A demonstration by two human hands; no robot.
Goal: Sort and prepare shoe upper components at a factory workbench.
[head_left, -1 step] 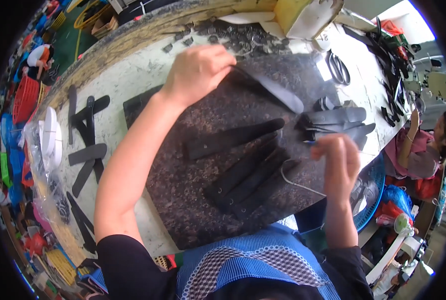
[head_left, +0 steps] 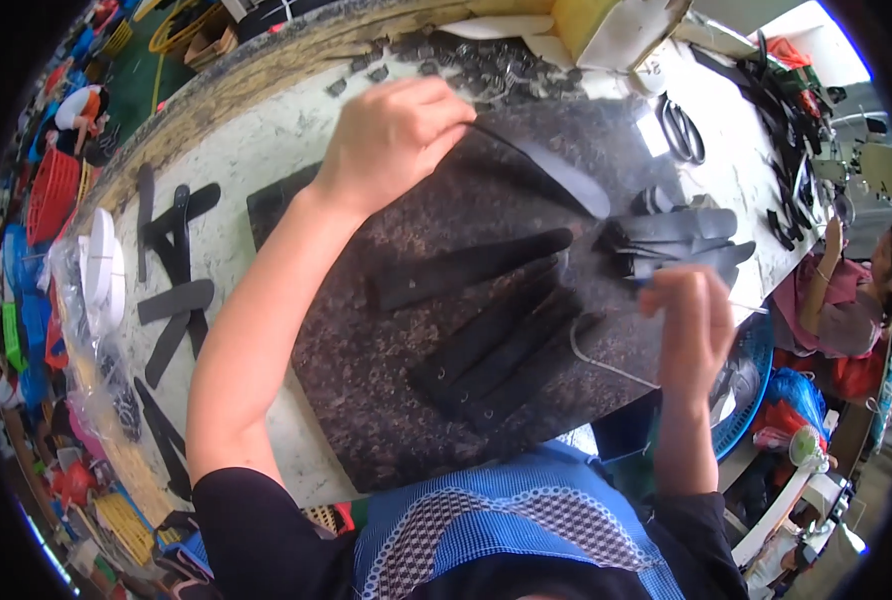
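My left hand [head_left: 391,145] is closed in a pinch on the end of a black strap [head_left: 566,185]. The strap slants down to the right over a dark mottled board [head_left: 351,410], its wide rounded end farthest from my fingers. Motion smears my right hand [head_left: 694,325], its fingers curled at the board's right side. A thin pale stick [head_left: 751,308] pokes out to the right of that hand, and its kind is unclear. Between my hands lie another black strap [head_left: 466,268] and a fanned group of black straps [head_left: 496,345]. A stack of black straps [head_left: 681,235] sits just beyond my right hand.
A pale cord [head_left: 611,368] curves over the board. Black-handled scissors [head_left: 682,133] lie at the far right. Small dark pieces [head_left: 506,70] are scattered at the back. More black straps [head_left: 178,240] lie at left. A blue basket [head_left: 756,390] stands at right, near another person [head_left: 836,290].
My right hand has shifted slightly to the right, away from the held strap. The left hand keeps its pinch and has barely moved. The whole view has shifted a little.
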